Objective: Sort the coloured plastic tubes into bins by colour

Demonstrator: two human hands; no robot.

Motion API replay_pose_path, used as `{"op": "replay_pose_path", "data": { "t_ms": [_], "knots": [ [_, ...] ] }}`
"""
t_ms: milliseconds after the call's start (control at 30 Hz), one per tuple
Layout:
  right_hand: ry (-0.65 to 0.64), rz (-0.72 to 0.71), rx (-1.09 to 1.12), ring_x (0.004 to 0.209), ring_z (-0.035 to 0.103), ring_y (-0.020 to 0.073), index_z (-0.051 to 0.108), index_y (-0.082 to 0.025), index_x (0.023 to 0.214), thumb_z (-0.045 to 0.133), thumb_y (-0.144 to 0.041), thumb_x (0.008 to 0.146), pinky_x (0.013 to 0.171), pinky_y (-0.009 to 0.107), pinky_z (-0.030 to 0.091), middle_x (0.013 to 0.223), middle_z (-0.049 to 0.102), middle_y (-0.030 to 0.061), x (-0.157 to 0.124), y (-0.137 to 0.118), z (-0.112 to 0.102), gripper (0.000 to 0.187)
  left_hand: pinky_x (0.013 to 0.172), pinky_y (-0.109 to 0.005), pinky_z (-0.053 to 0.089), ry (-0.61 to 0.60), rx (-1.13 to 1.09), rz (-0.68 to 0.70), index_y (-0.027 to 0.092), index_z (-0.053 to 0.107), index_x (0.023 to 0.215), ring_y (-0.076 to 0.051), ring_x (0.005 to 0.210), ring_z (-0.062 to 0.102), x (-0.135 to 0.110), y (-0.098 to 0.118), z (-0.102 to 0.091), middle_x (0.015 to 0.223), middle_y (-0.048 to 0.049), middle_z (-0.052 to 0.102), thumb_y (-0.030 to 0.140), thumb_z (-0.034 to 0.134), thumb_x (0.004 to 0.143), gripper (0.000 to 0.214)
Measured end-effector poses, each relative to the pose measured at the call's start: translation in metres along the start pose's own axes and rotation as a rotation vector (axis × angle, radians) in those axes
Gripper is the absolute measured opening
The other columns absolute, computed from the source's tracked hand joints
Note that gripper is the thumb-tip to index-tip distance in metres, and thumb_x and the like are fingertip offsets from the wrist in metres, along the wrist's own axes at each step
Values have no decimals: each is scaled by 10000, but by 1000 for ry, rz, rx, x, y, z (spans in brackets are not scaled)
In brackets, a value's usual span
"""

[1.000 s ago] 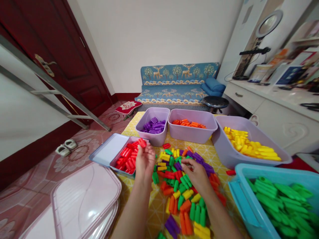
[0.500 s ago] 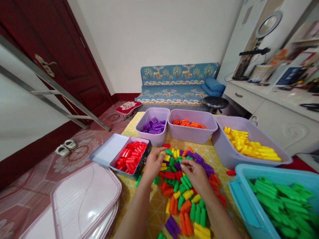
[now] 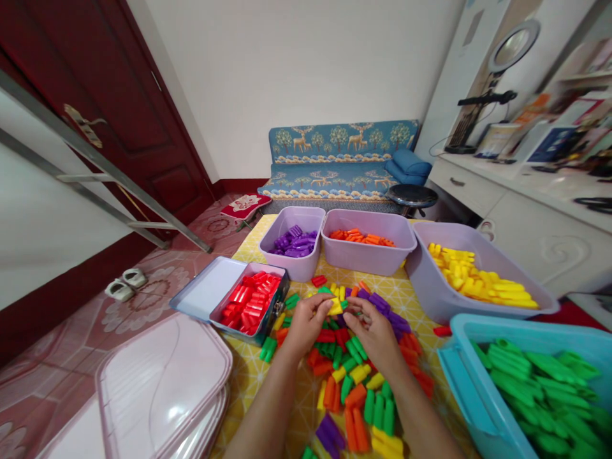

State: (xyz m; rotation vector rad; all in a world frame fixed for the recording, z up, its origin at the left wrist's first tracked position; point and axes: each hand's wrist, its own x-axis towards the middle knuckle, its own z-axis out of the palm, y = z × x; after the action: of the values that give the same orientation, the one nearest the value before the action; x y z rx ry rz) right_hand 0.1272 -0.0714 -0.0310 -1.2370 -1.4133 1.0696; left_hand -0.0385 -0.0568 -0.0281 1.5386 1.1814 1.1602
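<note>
Left hand has shifted from the box of red pieces to the pile, pinching a yellow piece above the desk. Right hand curls alongside, grip unclear. Looks like a picking step; next move calls for a steady pinch.

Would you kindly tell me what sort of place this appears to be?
Probably a room in a home: a deer-patterned sofa stands by the white wall, and a pair of shoes rests on the tiled floor.
</note>
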Motion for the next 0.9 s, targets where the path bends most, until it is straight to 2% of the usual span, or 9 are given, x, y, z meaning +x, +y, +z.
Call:
{"op": "replay_pose_path", "data": {
  "t_ms": [167,367,433,533,567,633,700,800,900],
  "knots": [
    [-182,64,36,510,512,110,605,-171,1031,591,-420,809,428,207,368,621,547,-29,-5,-13,2,333,507,-201,431,-150,-275,-131,142,615,882,-97,498,527,-2,0,3,590,34,553,415,663,770,299],
    [-303,115,-72,507,490,95,625,-169,788,664,-317,749,439,192,329,577,555,-33,-7,-23,-14,158,482,-174,347,-23,-129,-56,131,623,824,-72,468,460,-1,-5,-1,521,43,517,414,597,828,283],
    [-136,104,78,508,493,87,630,-182,811,687,-329,742,456,189,351,590,571,-40,-5,-31,-24,172,505,-184,360,44,-71,-41,130,625,794,-83,491,481,1,-4,-5,531,31,536,414,554,855,299],
    [345,-59,511,643,574,88,604,-248,970,639,-379,797,588,208,452,824,648,-30,0,-47,-36,219,524,-195,383,107,-44,-31,129,625,773,-98,521,503,3,-3,-8,551,22,548,402,550,853,294],
    [443,-114,627,724,599,94,589,-270,1026,617,-387,815,652,229,476,938,651,-19,1,-52,-39,243,535,-201,396,121,-41,-32,130,625,774,-105,536,517,3,-4,-9,566,16,559,396,549,853,288],
    [490,-145,711,844,618,117,568,-283,1108,593,-401,829,731,271,491,1096,623,12,1,-55,-40,304,573,-219,431,148,-4,-32,133,635,795,-125,586,558,3,-7,-9,621,-4,601,374,549,852,262],
    [464,-77,586,861,624,144,574,-259,1119,590,-415,826,737,295,492,1100,624,40,1,-50,-37,333,631,-245,464,162,101,-18,140,657,836,-153,681,602,3,-11,-9,736,-38,656,337,556,847,222],
    [323,14,193,899,624,200,610,-209,1048,591,-429,813,780,352,493,1049,647,71,3,-29,-31,322,780,-305,486,152,331,64,163,687,919,-198,877,619,3,-16,-7,932,-75,676,273,595,818,175],
    [215,-105,-256,1044,580,242,614,-185,1074,556,-374,821,934,419,443,1123,629,102,7,-3,-27,320,952,-385,438,87,492,148,185,674,1062,-239,1073,566,1,-17,-4,1118,-102,638,263,637,791,284]
  ]
}}
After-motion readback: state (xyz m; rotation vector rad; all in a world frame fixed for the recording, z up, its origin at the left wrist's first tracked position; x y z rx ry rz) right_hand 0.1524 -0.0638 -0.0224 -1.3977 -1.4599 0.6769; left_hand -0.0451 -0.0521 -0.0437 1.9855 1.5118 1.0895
